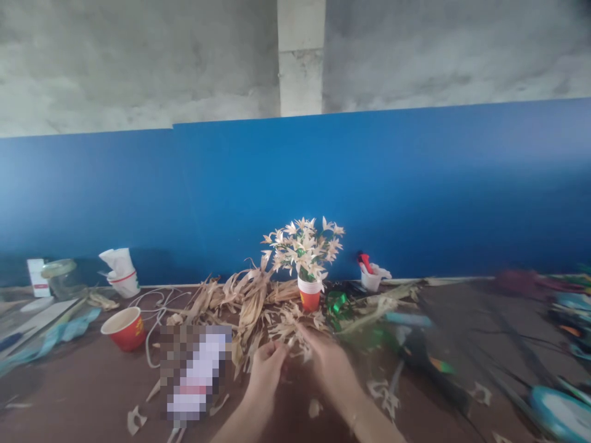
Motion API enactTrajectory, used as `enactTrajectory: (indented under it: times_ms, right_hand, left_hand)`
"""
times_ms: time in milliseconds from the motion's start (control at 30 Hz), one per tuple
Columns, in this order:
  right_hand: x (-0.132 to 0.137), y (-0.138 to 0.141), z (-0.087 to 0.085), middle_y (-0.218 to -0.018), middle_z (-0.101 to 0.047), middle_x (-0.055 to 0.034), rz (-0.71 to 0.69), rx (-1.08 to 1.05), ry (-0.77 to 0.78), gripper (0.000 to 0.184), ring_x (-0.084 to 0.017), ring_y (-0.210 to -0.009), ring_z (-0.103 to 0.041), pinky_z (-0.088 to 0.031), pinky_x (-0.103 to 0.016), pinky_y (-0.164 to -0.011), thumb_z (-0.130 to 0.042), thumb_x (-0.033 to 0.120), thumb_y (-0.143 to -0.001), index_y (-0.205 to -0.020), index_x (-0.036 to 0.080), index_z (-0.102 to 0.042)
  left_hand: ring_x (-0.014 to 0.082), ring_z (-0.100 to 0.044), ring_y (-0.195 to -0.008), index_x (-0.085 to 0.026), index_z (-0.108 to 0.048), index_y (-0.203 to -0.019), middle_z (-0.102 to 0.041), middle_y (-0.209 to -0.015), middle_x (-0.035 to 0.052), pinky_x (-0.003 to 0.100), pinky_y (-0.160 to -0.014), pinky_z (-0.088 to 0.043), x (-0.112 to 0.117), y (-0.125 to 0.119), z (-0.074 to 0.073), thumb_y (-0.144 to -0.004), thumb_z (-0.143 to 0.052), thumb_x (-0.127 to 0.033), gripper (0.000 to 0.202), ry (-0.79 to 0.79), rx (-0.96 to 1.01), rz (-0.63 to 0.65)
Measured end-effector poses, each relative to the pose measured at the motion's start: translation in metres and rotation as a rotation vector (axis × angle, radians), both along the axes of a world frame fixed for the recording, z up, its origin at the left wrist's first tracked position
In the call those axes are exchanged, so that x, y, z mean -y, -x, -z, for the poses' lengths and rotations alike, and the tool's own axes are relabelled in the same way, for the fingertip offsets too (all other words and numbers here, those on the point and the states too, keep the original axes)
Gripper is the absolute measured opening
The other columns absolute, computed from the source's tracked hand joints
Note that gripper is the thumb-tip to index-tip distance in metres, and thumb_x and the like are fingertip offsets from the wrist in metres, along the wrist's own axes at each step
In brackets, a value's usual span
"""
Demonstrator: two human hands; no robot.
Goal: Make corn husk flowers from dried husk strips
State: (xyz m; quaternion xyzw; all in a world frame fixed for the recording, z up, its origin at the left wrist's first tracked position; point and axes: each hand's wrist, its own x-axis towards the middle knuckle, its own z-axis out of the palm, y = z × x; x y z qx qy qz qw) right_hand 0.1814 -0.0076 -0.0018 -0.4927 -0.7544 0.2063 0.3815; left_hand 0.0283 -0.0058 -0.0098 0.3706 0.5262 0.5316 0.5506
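My left hand (268, 362) is closed, thumb and fingers pinched together low in front of the pile; what it holds, if anything, is too small to make out. Beside it, my right hand (325, 354) stretches its fingers forward over pale cut husk pieces (289, 326), and no held thing shows in it. Just beyond the hands stands a red and white paper cup (310, 296) with a bunch of white star-shaped flowers (305, 247) on green stems. Dried corn husks (249, 301) lie heaped left of the cup.
At left are a red paper cup (124, 329), a white cable (159, 311), a pixelated box (198, 375) and a glass jar (62, 280). Green ribbon (338, 304) and a white cup with a red-handled tool (372, 277) are at right. A blue panel (221, 191) closes the back.
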Motion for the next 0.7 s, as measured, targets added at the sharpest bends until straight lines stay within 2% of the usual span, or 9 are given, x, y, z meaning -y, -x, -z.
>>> enactTrajectory:
  times_ms: [100, 167, 200, 300, 367, 533, 700]
  right_hand:
    - [-0.007, -0.007, -0.001, -0.121, -0.060, -0.0088, 0.109, -0.161, 0.050, 0.043, -0.021, -0.112, -0.055, -0.042, -0.033, -0.095, -0.035, 0.019, -0.085, -0.124, 0.019, -0.053]
    - [-0.006, -0.004, -0.002, -0.115, -0.063, -0.0101, 0.091, -0.275, 0.147, 0.040, -0.022, -0.107, -0.057, -0.046, -0.030, -0.088, -0.039, 0.031, -0.086, -0.119, 0.016, -0.056]
    - [-0.005, -0.002, -0.003, -0.105, -0.067, -0.0096, 0.065, -0.308, 0.205, 0.038, -0.022, -0.098, -0.060, -0.048, -0.028, -0.081, -0.042, 0.034, -0.085, -0.113, 0.015, -0.058]
    - [0.000, 0.007, -0.004, -0.070, -0.065, -0.0024, 0.014, -0.322, 0.336, 0.023, -0.017, -0.067, -0.060, -0.046, -0.022, -0.059, -0.049, 0.032, -0.080, -0.086, 0.014, -0.062]
    - [0.003, 0.010, -0.004, -0.060, -0.059, 0.0010, 0.026, -0.322, 0.371, 0.017, -0.013, -0.058, -0.054, -0.041, -0.019, -0.053, -0.050, 0.029, -0.077, -0.075, 0.014, -0.059]
    - [0.001, 0.010, -0.004, -0.057, -0.055, 0.0017, 0.023, -0.362, 0.447, 0.015, -0.012, -0.055, -0.049, -0.036, -0.019, -0.049, -0.051, 0.027, -0.074, -0.071, 0.014, -0.058]
    - [-0.001, 0.010, -0.002, -0.058, -0.051, 0.0026, -0.010, -0.418, 0.432, 0.018, -0.010, -0.055, -0.046, -0.036, -0.019, -0.051, -0.051, 0.030, -0.075, -0.070, 0.013, -0.057]
  left_hand:
    - [0.0053, -0.036, -0.038, -0.015, -0.053, -0.051, -0.047, -0.043, -0.0047, 0.018, -0.038, -0.022, 0.005, -0.002, -0.009, -0.058, -0.070, -0.044, 0.034, 0.014, 0.022, 0.040]
    - [0.0056, -0.036, -0.039, -0.015, -0.054, -0.055, -0.048, -0.044, -0.0046, 0.018, -0.039, -0.022, 0.008, -0.004, -0.013, -0.060, -0.069, -0.042, 0.032, 0.002, 0.023, 0.076]
    - [0.0056, -0.036, -0.039, -0.015, -0.055, -0.056, -0.048, -0.044, -0.0050, 0.018, -0.039, -0.022, 0.008, -0.005, -0.014, -0.061, -0.068, -0.041, 0.030, -0.007, 0.019, 0.098]
    - [0.0055, -0.034, -0.040, -0.015, -0.054, -0.056, -0.044, -0.042, -0.0065, 0.019, -0.041, -0.023, 0.008, -0.006, -0.011, -0.062, -0.067, -0.038, 0.027, -0.052, -0.009, 0.163]
    - [0.0062, -0.035, -0.040, -0.015, -0.053, -0.055, -0.044, -0.042, -0.0063, 0.019, -0.042, -0.026, 0.007, -0.006, -0.006, -0.063, -0.065, -0.038, 0.027, -0.092, -0.055, 0.200]
    - [0.0100, -0.044, -0.048, -0.015, -0.057, -0.056, -0.051, -0.049, -0.0024, 0.021, -0.048, -0.033, 0.003, 0.000, 0.003, -0.070, -0.059, -0.033, 0.023, -0.275, -0.269, 0.220]
    - [0.0134, -0.050, -0.056, -0.015, -0.062, -0.063, -0.058, -0.058, 0.0011, 0.022, -0.053, -0.037, 0.005, 0.000, 0.001, -0.073, -0.053, -0.027, 0.019, -0.355, -0.422, 0.172]
